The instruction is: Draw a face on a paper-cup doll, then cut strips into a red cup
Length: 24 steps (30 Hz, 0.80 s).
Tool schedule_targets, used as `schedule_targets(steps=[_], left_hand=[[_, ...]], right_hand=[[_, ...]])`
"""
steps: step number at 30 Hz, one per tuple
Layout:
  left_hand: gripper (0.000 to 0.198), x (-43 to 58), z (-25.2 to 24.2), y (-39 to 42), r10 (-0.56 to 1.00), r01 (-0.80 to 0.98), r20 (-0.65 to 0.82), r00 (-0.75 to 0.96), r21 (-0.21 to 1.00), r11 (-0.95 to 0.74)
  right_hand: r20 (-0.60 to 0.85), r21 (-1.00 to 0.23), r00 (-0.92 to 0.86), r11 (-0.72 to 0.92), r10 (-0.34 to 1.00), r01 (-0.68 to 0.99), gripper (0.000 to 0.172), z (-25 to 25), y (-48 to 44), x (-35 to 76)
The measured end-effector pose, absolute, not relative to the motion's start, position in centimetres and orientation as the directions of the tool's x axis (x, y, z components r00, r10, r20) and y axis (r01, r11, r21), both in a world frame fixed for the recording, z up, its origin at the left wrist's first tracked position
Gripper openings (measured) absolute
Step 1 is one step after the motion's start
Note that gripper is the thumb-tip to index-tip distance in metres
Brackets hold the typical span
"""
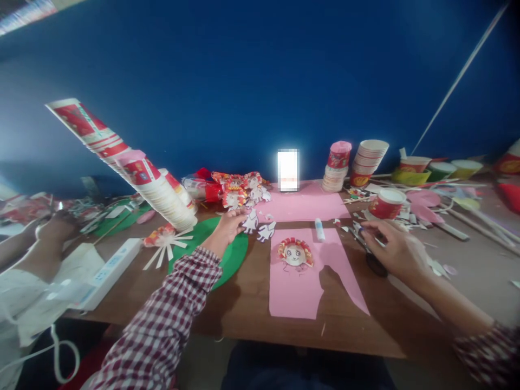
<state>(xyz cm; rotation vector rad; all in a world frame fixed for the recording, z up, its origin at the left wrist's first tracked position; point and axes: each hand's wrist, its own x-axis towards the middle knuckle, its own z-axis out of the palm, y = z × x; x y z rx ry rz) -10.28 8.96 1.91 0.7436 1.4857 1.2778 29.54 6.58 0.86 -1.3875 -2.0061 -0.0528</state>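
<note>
My left hand [229, 232] reaches over a green paper disc [203, 246], its bent fingers closed at the edge of a small white paper cutout [251, 221] with a dark outline. A second white paper cutout [266, 232] lies just right of it. My right hand [392, 249] hovers low over black-handled scissors [376, 264], fingers loosely bent and partly apart; the handles lie outside its grasp. Between my hands, a round paper face [296, 254] with a red-and-yellow fringe lies on a pink sheet [296, 298]. A glue stick [320, 229] rests on the sheet's upper edge.
Stacked paper cups [162, 197] lean at the left; more cup stacks [369, 162] stand at the back right. A power strip [108, 276] and another person's hand [59, 233] are at the left. Paper scraps [439, 268] litter the right side. A blue partition [252, 81] rises behind.
</note>
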Motion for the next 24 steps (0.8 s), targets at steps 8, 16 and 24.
schedule_targets(steps=[8,16,24], left_hand=[[0.032,-10.2,2.1,8.6,0.907,-0.150,-0.294,-0.301,0.954,0.260],[0.031,-10.2,1.8,8.4,0.902,-0.093,-0.297,-0.315,0.955,0.282],[0.030,-10.7,1.2,8.6,0.901,0.053,-0.228,-0.369,0.963,0.266]], right_hand=[[0.564,-0.302,-0.291,0.521,0.773,0.799,0.022,1.2,6.0,28.1],[0.534,-0.311,-0.312,0.526,0.785,0.791,0.023,1.8,5.2,27.4],[0.523,-0.299,-0.342,0.544,0.780,0.784,0.020,1.8,4.7,27.4]])
